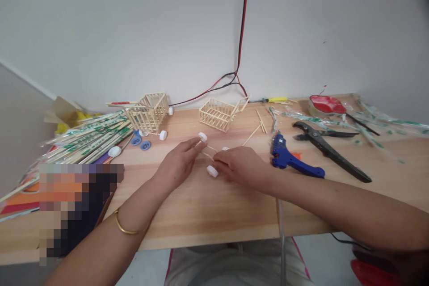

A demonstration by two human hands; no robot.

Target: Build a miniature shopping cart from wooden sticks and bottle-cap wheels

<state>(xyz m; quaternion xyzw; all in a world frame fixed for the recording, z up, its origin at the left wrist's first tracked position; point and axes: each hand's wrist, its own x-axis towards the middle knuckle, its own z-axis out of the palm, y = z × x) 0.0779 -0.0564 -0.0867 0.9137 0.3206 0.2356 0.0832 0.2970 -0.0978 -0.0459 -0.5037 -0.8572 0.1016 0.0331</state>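
The left hand [179, 164] is grasping a wheeled stick piece [212, 171] over the worktop [201, 219], near the slatted basket [215, 120]; the right hand [246, 165] is touching its other end, its grip too hidden to tell.

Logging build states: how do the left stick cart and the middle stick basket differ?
Wheels: the left stick cart has white wheels; the middle stick basket shows none.
Height: the left stick cart looks taller; the middle stick basket sits lower, apparently right on the tabletop.
Shared: both are open lattices of thin, pale sticks.
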